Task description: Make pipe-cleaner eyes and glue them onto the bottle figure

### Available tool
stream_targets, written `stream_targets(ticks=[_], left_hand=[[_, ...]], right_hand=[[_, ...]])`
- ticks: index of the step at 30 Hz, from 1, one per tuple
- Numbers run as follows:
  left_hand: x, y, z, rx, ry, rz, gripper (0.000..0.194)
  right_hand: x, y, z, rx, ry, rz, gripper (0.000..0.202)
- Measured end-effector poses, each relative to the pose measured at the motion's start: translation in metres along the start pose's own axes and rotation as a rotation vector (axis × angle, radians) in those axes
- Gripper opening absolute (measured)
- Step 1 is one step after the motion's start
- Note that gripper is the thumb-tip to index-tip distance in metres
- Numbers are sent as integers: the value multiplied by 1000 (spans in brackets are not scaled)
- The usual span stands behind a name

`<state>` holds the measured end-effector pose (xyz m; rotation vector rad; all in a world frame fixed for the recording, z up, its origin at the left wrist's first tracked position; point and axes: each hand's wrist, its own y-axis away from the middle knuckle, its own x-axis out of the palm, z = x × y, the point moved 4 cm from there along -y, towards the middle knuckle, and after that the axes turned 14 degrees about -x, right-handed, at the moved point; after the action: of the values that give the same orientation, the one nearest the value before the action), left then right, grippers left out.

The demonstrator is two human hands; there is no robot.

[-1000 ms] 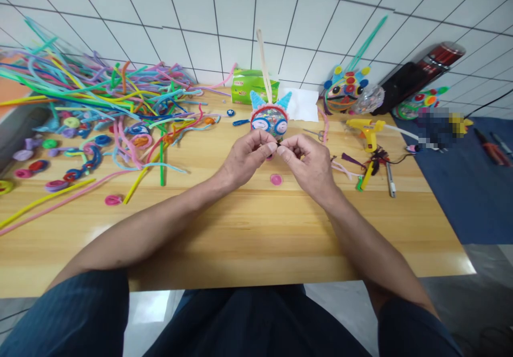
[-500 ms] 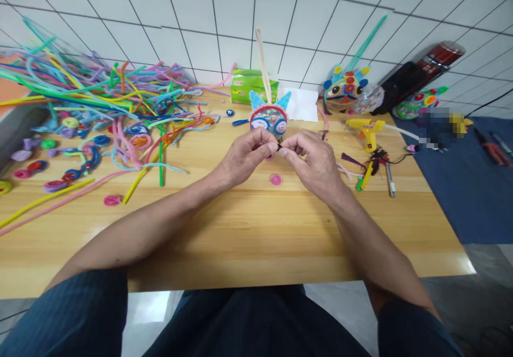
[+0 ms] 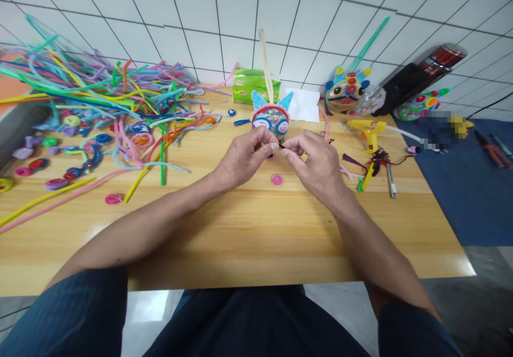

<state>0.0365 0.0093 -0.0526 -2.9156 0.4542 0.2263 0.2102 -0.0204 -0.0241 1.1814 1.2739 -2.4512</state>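
Our left hand (image 3: pixel 245 156) and right hand (image 3: pixel 316 160) pinch tiny dark piece (image 3: pixel 281 146) | near clear, blue-eared plastic ball (image 3: pixel 282 115) | multicoloured bits (image 3: pixel 274 116) inside

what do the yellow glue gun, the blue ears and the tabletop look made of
Glue gun: probably hard plastic, smooth and evenly coloured. Blue ears: likely fuzzy pipe cleaner, from the ribbed, soft look. Tabletop: wood or wood-look laminate, glossy, with streaky grain.
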Motion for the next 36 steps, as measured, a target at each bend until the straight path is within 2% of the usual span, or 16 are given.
stream_targets(ticks=[2,5,7,9,13,17,22,25,28,30,33,36], left_hand=[[3,0,1,-33,143,38,27],[9,0,6,-164,326,91,38],[12,0,10,-250,413,97,42],[14,0,11,-276,462,101,44],[14,0,9,-244,420,116,41],[12,2,10,-187,369,64,38],[15,3,13,-195,373,83,37],[11,2,5,-90,181,84,30],[5,4,-5,55,-103,34,18],[2,6,-8,97,-181,-9,18],[3,6,-3,70,-54,-27,24],[8,4,4,17,160,14,35]], right_hand=[[1,0,-2,47,-52,-32,11],[6,1,-6,121,-161,-88,9],[10,3,-8,162,-226,-107,8],[12,3,-9,186,-264,-117,8],[8,2,-4,135,-218,-144,7],[3,-1,6,49,-94,-169,13],[4,0,3,115,-165,-161,11],[2,0,0,94,-147,-108,11],[-1,-1,2,16,-38,-16,14],[-3,-1,4,2,-14,-1,13],[-3,-1,3,41,-67,-52,9],[1,0,-1,104,-143,-94,8]])
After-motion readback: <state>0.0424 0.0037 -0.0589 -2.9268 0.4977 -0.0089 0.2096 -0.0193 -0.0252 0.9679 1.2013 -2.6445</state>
